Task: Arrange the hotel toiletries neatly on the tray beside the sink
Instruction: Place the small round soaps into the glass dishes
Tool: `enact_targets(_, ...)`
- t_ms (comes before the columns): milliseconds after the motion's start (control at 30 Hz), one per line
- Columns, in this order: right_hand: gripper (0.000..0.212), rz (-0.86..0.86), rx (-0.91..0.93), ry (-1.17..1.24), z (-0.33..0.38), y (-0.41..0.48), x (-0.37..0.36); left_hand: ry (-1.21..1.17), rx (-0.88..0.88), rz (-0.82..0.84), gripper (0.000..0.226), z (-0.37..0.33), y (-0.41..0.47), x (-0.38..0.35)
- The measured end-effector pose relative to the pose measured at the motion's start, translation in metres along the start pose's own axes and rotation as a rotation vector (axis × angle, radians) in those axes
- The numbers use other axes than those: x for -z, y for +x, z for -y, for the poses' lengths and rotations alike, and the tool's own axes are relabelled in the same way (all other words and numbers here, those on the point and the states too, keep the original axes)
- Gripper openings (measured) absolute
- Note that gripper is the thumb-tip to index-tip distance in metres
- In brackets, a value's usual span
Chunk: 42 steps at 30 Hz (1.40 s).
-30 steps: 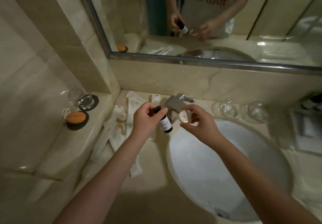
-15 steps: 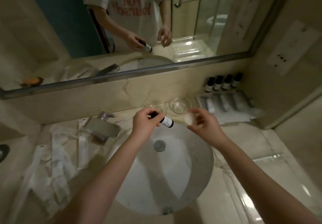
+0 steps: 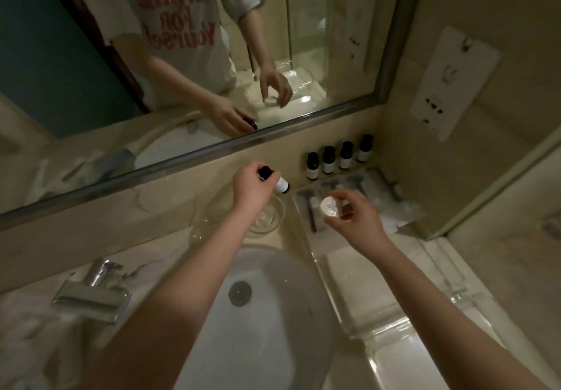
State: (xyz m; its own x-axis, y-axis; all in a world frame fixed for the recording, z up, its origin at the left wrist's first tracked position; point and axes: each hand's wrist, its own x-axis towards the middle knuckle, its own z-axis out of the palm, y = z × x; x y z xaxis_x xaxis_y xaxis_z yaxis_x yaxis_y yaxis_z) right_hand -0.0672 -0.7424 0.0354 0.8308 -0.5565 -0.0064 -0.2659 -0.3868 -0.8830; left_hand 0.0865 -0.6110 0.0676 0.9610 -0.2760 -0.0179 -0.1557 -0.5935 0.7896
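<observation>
My left hand (image 3: 252, 186) grips a small dark bottle with a white label (image 3: 280, 184), held above the counter just left of the tray. My right hand (image 3: 353, 216) pinches a small round white soap (image 3: 330, 207) over the tray's left part. The clear tray (image 3: 349, 268) lies on the counter right of the sink. At its far end a row of several dark bottles (image 3: 338, 157) stands against the wall, with wrapped white toiletries (image 3: 397, 204) and a dark razor (image 3: 309, 210) in front of them.
The white sink (image 3: 273, 323) is below my arms, with the chrome tap (image 3: 91, 292) at its left. Two upturned glasses (image 3: 267, 216) stand behind the sink. Loose white packets (image 3: 33, 338) lie on the counter at the left. A mirror covers the wall ahead.
My view has swung from the left side of the counter to the right. Both hands have carried the bottle and the soap across the sink to the tray.
</observation>
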Motion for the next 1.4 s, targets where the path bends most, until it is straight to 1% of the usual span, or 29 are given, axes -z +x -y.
enact_targets(67, 0.043, -0.002, -0.023, 0.015, -0.01, 0.007, -0.001, 0.096, -0.06, 0.008, 0.026, -0.005, 0.018, -0.014)
enact_targets(200, 0.043, -0.02, -0.041, 0.041, -0.024, 0.015, -0.002, 0.177, -0.127, 0.064, 0.025, -0.01, 0.037, -0.038)
enact_targets(333, 0.044, -0.026, -0.033, 0.065, -0.03, 0.02, -0.004, 0.279, -0.229, 0.109, 0.023, -0.009, 0.039, -0.055)
enact_targets(433, 0.044, -0.036, -0.029, 0.08, -0.033, 0.021, -0.005, 0.289, -0.241, 0.13, 0.021, -0.002, 0.041, -0.066)
enact_targets(633, 0.042, -0.031, -0.002, 0.087, -0.037, 0.018, -0.007, 0.2, -0.19, 0.088, 0.021, 0.004, 0.042, -0.073)
enact_targets(933, 0.042, -0.025, 0.0, 0.086, -0.035, 0.016, -0.004, 0.048, 0.016, 0.106, 0.028, 0.011, 0.042, -0.08)
enact_targets(1167, 0.043, -0.028, -0.007, 0.082, -0.037, 0.016, -0.003, 0.048, 0.015, 0.029, 0.029, 0.018, 0.041, -0.082)
enact_targets(1267, 0.043, -0.026, -0.017, 0.086, -0.036, 0.016, -0.003, 0.048, 0.014, 0.045, 0.033, 0.02, 0.041, -0.083)
enact_targets(1400, 0.043, -0.026, -0.012, 0.081, -0.035, 0.017, -0.004, 0.05, 0.06, 0.081, 0.036, 0.026, 0.041, -0.082)
